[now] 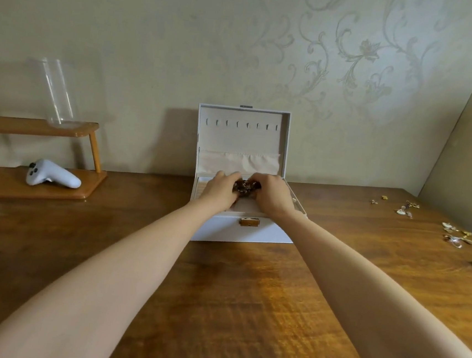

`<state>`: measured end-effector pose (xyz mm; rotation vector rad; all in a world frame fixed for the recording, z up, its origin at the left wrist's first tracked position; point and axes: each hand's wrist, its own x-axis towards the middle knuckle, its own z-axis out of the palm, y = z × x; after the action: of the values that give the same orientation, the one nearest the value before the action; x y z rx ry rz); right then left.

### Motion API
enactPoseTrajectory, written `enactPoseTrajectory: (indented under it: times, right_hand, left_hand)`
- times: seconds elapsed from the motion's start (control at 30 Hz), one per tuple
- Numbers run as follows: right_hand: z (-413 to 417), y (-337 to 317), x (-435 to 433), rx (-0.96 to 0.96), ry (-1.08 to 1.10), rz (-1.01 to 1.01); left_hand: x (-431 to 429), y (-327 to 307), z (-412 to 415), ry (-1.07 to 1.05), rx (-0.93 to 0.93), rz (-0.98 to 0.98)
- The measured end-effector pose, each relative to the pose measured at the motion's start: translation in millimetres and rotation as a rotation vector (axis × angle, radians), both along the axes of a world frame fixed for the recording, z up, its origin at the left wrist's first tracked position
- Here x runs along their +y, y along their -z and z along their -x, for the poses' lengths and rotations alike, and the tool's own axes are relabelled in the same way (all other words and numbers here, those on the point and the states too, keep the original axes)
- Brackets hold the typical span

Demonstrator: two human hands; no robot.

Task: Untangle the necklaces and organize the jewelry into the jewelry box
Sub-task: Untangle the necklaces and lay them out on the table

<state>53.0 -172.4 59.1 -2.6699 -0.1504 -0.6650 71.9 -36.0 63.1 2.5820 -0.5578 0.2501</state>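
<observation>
A dark brown, glinting clump of necklaces (245,187) sits between the two hands, just above the open tray of the jewelry box (232,230); its separate strands are too small to make out. The left hand (219,191) holds the clump's left side with fingers curled in toward it, and the right hand (271,194) closes on the right side the same way, so the clump is pinched between both sets of fingertips, with the knuckles facing the camera. Both hands hover over the box's rear compartments, forearms reaching in from the near edge. The white box stands with its lid (241,139) upright, showing a row of small hooks and a gathered fabric pocket, and a gold clasp (249,222) on the front wall. It rests on a wooden table (245,309). Loose jewelry pieces (457,235) lie scattered well to the right. On the left, a wooden shelf (32,126) carries a glass vase (58,95), with a white controller (51,178) beneath.
</observation>
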Motion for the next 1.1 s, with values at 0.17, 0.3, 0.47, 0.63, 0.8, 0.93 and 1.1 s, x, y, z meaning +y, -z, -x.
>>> enactPoseTrajectory:
  times: [0.17, 0.3, 0.47, 0.63, 0.8, 0.93, 1.1]
  right_hand:
    - [16.6, -14.1, 8.6, -0.070, -0.047, -0.504]
    - [46.8, -58.0, 13.9, -0.028, -0.204, -0.835]
    - [86.5, -98.4, 17.5, 0.123, -0.345, -0.938]
    - [111.4, -93.2, 18.6, 0.341, -0.429, -0.995]
    - [127.9, -79.1, 22.5, 0.433, -0.492, -1.063]
    - [140.7, -79.8, 27.4, 0.457, -0.566, -1.067]
    - [152.3, -97.4, 32.6, 0.437, -0.625, -1.080]
  left_hand:
    - [1.5, -16.5, 17.8, 0.030, 0.072, 0.474]
    - [14.7, -50.2, 37.5, 0.157, 0.151, 0.701]
    - [32.3, -75.7, 80.3, 0.249, 0.168, 0.795]
    - [42.5, -69.4, 112.6, 0.209, 0.201, 0.780]
    - [50.6, -59.4, 135.5, 0.195, 0.251, 0.740]
    - [53.8, -62.3, 150.0, 0.179, 0.239, 0.733]
    - [50.7, -76.5, 164.5, 0.221, 0.207, 0.799]
